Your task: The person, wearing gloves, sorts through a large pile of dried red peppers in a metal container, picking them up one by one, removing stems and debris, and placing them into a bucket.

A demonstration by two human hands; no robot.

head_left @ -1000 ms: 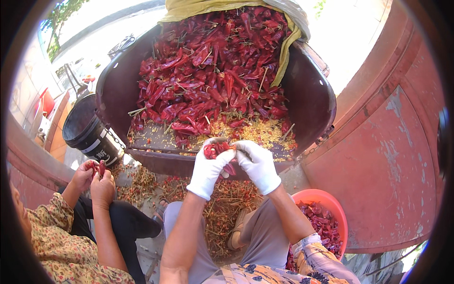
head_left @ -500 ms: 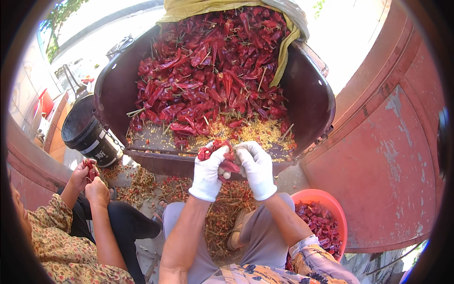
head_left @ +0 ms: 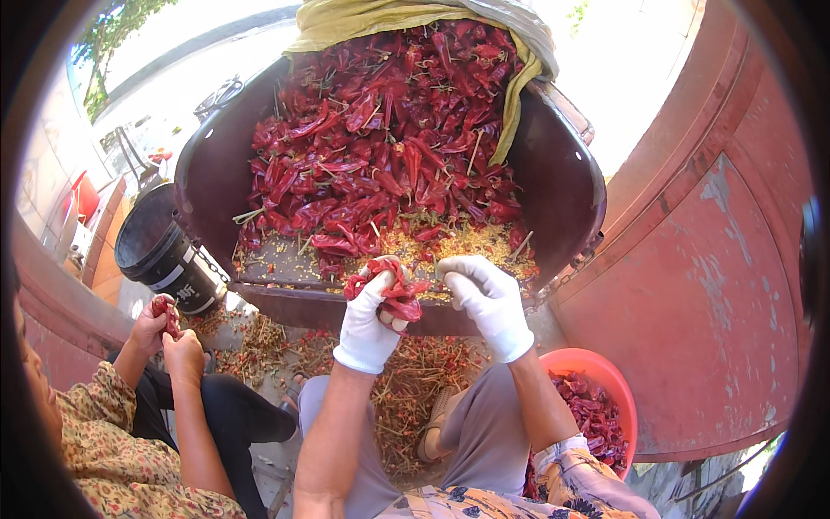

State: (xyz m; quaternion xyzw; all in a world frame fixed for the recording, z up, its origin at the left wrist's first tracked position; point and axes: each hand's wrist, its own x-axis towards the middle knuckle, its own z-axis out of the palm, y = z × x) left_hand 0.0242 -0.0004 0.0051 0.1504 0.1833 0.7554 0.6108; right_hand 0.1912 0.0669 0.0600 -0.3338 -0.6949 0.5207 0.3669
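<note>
White-gloved, my left hand (head_left: 365,327) is closed around a small bunch of dried red chili peppers (head_left: 403,299) in front of the cart's near edge. My right hand (head_left: 491,303), also in a white glove, is a little to the right and apart from the bunch. Its thumb and fingertips are pinched together; whatever is between them is too small to make out. Beyond both hands, a large heap of dried red chilies (head_left: 372,164) fills the dark maroon cart bed (head_left: 562,156). Yellow seeds (head_left: 458,246) are scattered along its near floor.
A pink-red basin (head_left: 629,406) of chilies stands by my right knee. Stems and scraps (head_left: 415,389) litter the ground between my feet. To the left, another person's hands (head_left: 169,333) hold a chili near a black bucket (head_left: 160,246). A yellow cloth (head_left: 389,26) drapes the heap's far side.
My hands have moved apart. The left kept the chili bunch and shifted slightly left; the right drew away to the right, pinched. The other person's hands barely moved.
</note>
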